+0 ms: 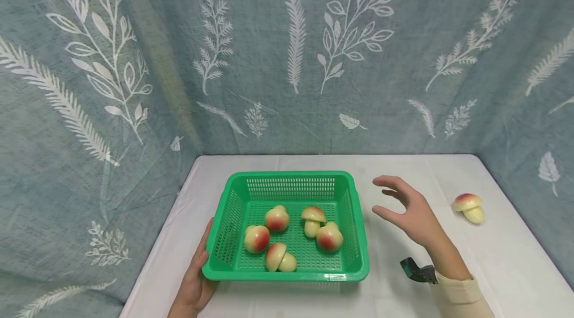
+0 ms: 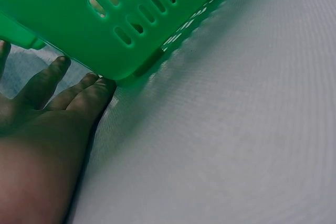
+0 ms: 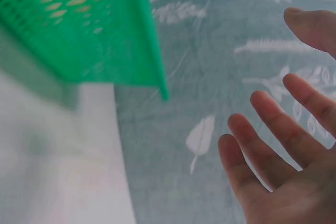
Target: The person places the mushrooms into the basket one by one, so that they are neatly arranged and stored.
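A green plastic basket (image 1: 287, 276) stands on the white table with several red-and-cream toy mushrooms, such as this one (image 1: 277, 219), inside. My left hand (image 1: 196, 278) rests against the basket's left side, its fingers extended along the outer wall. In the left wrist view, fingertips (image 2: 63, 62) of that hand meet the basket's lower corner (image 2: 118, 66). My right hand (image 1: 410, 211) hovers to the right of the basket, thumb and fingers spread apart and holding nothing. Farther right, one more toy mushroom (image 1: 469, 208) lies on its side on the table.
A white cloth (image 1: 381, 283) covers the table. Blue-grey curtains (image 1: 269, 59) with white leaf prints hang behind it and at both sides. A small dark device (image 1: 418, 271) is strapped at my right wrist, by the cream sleeve.
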